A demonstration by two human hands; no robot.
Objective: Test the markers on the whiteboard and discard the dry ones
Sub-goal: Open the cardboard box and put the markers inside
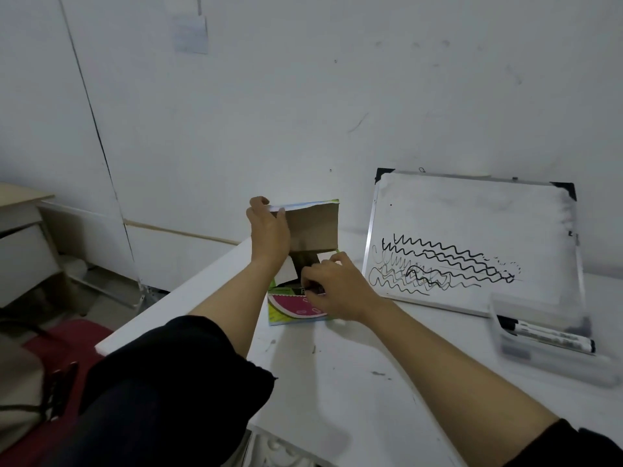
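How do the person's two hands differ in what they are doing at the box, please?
The left hand holds the box's raised lid by its top edge; the right hand reaches into the opening, pinching something dark. The left sits higher, at the lid; the right lower, by the front wall. Both are at the same box.

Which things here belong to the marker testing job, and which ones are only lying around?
Part of the job:
- whiteboard with wavy test lines
- markers in the clear tray
- watermelon-print box, lid held up by the left hand, right hand at its opening

Just lying about:
- paper note on the wall
- red seat at the left
- drawer unit
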